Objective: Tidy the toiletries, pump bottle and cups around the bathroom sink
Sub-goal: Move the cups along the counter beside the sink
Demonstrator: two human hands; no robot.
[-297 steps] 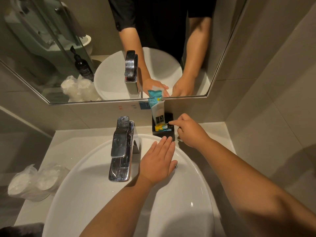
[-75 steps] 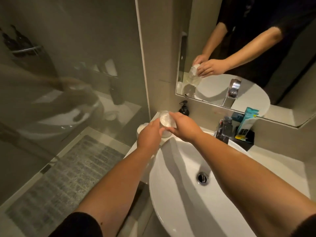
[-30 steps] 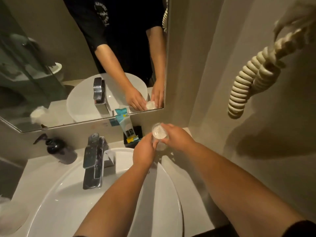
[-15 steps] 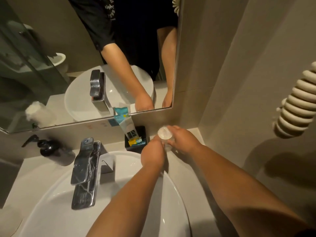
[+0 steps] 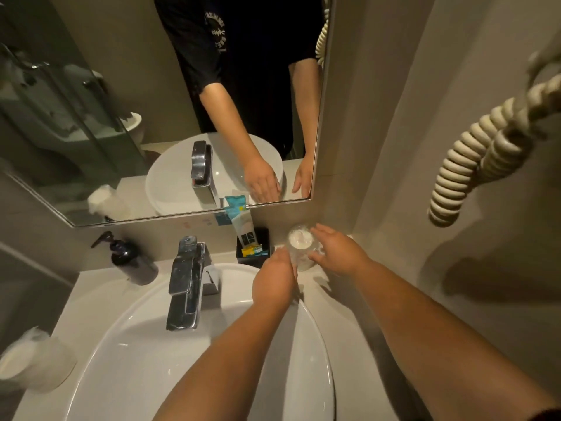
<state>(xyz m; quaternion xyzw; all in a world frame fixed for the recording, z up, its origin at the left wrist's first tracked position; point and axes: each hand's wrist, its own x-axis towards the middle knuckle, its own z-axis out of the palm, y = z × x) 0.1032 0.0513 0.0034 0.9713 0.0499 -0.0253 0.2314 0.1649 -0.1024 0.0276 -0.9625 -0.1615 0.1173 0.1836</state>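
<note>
A wide mirror (image 5: 170,86) is mounted across the upper left of the frame, and a glass shower screen (image 5: 60,95) is reflected in its left part. A chrome tap (image 5: 185,281) is seen at the lower middle, with its spout pointed toward the bottom edge. A pale counter (image 5: 94,296) is laid along the lower left. A cream coiled cord (image 5: 461,165) is hung against the beige wall (image 5: 425,86) at the right.

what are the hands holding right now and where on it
The wrapped cup, standing on the counter: the left hand touches its left side, the right hand its right side near the rim. Fingers look straight, steadying rather than gripping.
</note>
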